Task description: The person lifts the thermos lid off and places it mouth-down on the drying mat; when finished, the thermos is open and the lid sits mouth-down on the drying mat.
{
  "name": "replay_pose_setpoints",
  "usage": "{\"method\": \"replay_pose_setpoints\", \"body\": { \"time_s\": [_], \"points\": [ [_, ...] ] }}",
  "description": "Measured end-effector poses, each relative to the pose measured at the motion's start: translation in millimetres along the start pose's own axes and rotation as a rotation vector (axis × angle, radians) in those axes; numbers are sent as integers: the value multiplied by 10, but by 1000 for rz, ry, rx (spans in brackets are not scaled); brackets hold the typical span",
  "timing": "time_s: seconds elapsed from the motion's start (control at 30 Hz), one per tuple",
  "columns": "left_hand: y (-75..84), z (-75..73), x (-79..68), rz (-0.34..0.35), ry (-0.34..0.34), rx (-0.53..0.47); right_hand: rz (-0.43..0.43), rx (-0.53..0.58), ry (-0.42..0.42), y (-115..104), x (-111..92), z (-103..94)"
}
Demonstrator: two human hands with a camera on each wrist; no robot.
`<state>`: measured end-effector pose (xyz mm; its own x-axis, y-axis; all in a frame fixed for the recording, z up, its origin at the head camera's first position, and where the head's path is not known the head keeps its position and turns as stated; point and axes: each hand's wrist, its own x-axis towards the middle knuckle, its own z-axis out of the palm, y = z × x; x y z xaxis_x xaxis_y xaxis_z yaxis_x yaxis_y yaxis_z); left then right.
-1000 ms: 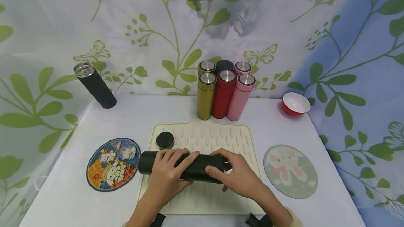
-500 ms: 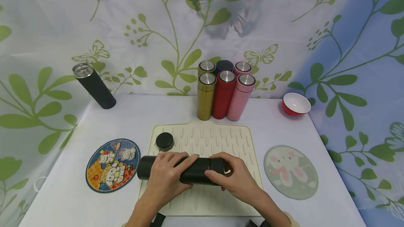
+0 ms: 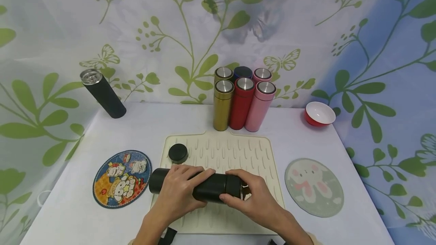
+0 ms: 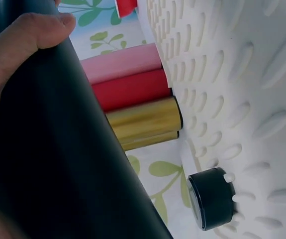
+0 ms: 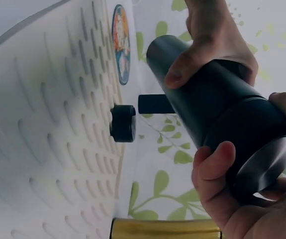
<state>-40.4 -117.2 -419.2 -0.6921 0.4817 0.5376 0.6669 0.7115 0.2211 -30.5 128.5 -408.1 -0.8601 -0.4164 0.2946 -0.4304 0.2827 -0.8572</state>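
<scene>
A black thermos flask [image 3: 212, 189] is held lengthwise across the ribbed cream mat [image 3: 221, 218], its lid end to the right. My left hand [image 3: 180, 190] grips the body from above, with the thumb showing in the left wrist view against the dark flask wall [image 4: 68, 134]. At the other end my right hand [image 3: 257, 199] holds the lid [image 5: 247, 127], thumb and fingers on opposite sides of it, and the silvery lid top shows in the right wrist view. A separate black cap [image 3: 178, 153] lies on the mat's upper left.
Gold [image 3: 223, 105], red [image 3: 241, 107] and pink [image 3: 260, 105] flasks stand grouped behind the mat. An uncapped black flask [image 3: 103, 93] stands back left, a red-and-white bowl [image 3: 319, 114] back right. A colourful round coaster [image 3: 122, 179] and a rabbit coaster [image 3: 314, 187] flank the mat.
The black thermos flask and both hands have come slightly nearer to me, and its lid end now points a little more toward me. Both hands keep their hold.
</scene>
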Motion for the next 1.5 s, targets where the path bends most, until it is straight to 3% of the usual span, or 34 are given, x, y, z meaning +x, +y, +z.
{"method": "replay_pose_setpoints", "body": {
  "time_s": [0.2, 0.5, 0.93, 1.1, 1.23, 1.3, 1.37, 1.5],
  "points": [
    [-12, -58, 25, 8, -34, -10, -201, -119, 2, 15, -9, -7],
    [-14, -110, 51, 0, -72, -46, -394, -236, -10, 4, 23, -50],
    [-32, 23, 22, -42, -125, -199, -692, -510, -24, 55, 65, -138],
    [-31, -3, 54, -60, -199, -239, -819, -589, -10, 73, 86, -143],
    [-27, 23, 45, -92, -276, -260, -805, -630, -12, 130, 102, -148],
    [-24, 44, 33, -96, -276, -233, -737, -608, -14, 159, 103, -146],
    [-21, 61, 30, -88, -239, -175, -605, -545, -16, 180, 99, -141],
    [-18, 75, 50, -64, -124, -51, -136, -312, -71, 150, 107, -135]
  ]
}}
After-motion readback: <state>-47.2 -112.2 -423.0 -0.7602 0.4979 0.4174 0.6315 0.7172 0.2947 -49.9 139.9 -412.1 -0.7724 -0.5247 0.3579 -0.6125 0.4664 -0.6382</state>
